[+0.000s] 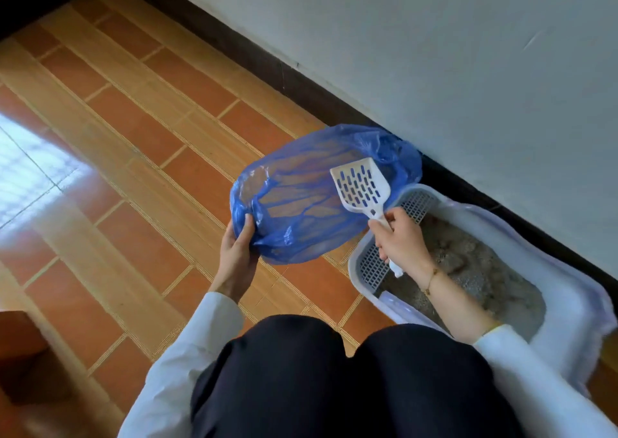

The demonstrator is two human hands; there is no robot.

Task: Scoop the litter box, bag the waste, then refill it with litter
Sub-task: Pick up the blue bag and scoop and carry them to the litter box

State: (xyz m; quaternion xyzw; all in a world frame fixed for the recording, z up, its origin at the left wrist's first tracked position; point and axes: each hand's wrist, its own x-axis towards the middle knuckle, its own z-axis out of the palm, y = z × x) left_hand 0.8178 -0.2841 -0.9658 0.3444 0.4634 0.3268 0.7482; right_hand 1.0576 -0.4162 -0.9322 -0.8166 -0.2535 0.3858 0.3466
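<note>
A see-through blue plastic bag (301, 203) hangs open above the floor, and my left hand (237, 253) grips its near-left rim. My right hand (399, 240) holds the handle of a white slotted scoop (361, 186). The scoop's blade sits over the bag's mouth, tilted up, and looks empty. To the right, against the wall, stands the white litter box (568, 290) with a grey grid step at its near end. Grey litter (481, 270) with several brownish clumps fills it, partly hidden by my right forearm.
Orange and tan floor tiles (133, 156) spread to the left. A dark skirting board (267, 66) runs along the white wall behind the box. A brown cardboard box (23, 354) stands at the lower left. My dark-trousered knees (334, 370) fill the bottom.
</note>
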